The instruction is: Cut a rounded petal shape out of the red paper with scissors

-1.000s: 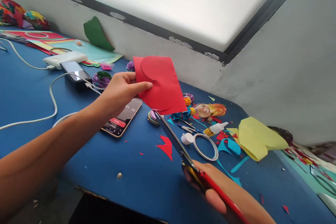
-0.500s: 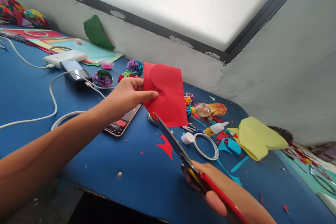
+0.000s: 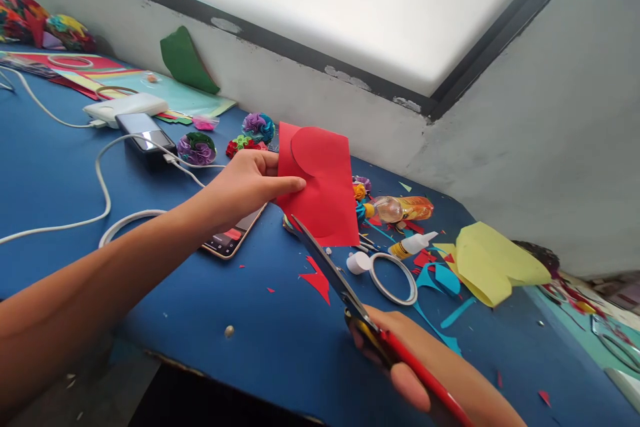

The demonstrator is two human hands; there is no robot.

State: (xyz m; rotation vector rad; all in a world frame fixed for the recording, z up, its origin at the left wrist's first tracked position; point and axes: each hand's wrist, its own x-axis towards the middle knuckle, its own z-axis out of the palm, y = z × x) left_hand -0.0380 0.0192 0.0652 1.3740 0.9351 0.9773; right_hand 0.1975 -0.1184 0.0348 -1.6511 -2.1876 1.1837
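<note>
Pinched between thumb and fingers of my left hand (image 3: 263, 177) is a sheet of red paper (image 3: 327, 203), held up above the table. A curved cut line runs through its upper left part. My right hand (image 3: 395, 347) is wrapped round the red handles of a pair of scissors (image 3: 335, 273). The blades look closed, and their tips point up and left, near the paper's lower left edge in the view. Whether the tips touch the paper I cannot tell. Under the blades lies a red paper scrap (image 3: 317, 280).
On the blue table (image 3: 190, 320) a roll of tape (image 3: 393, 279), a glue bottle (image 3: 413, 245), a small drink bottle (image 3: 403, 208) and folded yellow paper (image 3: 495, 260) lie to the right. Phones (image 3: 235, 240), white cables (image 3: 103, 180) and paper flowers (image 3: 197, 149) are on the left.
My left hand and the red paper have shifted slightly to the right, and the paper sits a little lower. My right hand and the scissors have barely moved.
</note>
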